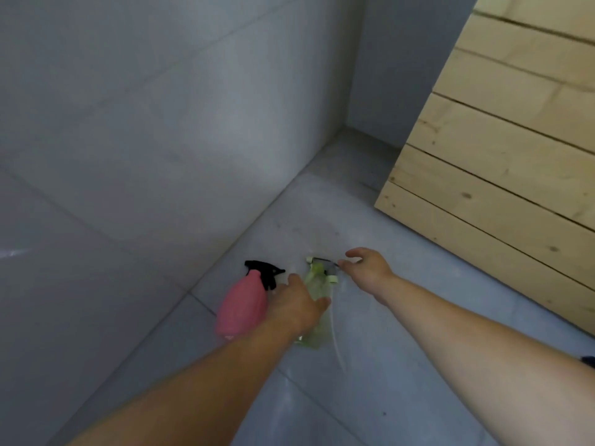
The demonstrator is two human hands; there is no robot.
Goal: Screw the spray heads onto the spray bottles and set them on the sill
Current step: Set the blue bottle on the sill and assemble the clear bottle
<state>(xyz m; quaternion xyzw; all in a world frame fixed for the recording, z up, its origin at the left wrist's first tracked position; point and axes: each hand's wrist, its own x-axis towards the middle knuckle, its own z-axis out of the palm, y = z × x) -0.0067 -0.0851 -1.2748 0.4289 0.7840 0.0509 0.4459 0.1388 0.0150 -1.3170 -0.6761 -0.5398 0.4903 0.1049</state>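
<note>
Left hand (294, 305) wraps green bottle (314, 320) beside pink bottle (242, 309), black head (264, 272) on; both on tiled floor (402, 365). Right hand (367, 267) spread, at green spray head (322, 268). No readable labels.

Bare indoor room, prob home: grey tiled floor (402, 333), plain walls (145, 123), pine-plank panel (502, 149)

A grey wall (145, 123) of large smooth tiles fills the left and upper left of the frame, with thin joints running across it. At the upper right stands a panel of pale wooden planks (502, 149), laid one above another, with dark gaps between them and some small knots. Behind it, at the top centre, a second grey wall (396, 59) makes the corner. A dark blue bit of cloth (589, 361) shows at the right edge.
</note>
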